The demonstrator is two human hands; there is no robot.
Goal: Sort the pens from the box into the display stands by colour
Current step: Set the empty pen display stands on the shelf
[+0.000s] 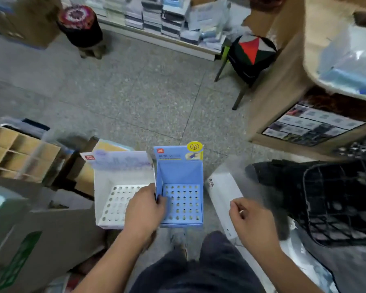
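Shop floor, from above: a person's left hand (145, 210) grips the left wall of a pale-blue cardboard display stand w/ perforated base (179, 176), fingers curled over its edge. A white cardboard display stand w/ similar holes (123, 178) sits against the blue stand's left side. To the blue stand's right, the right hand (250, 220) hovers over a long white carton (222, 187), fingers curled, nothing visible in them.
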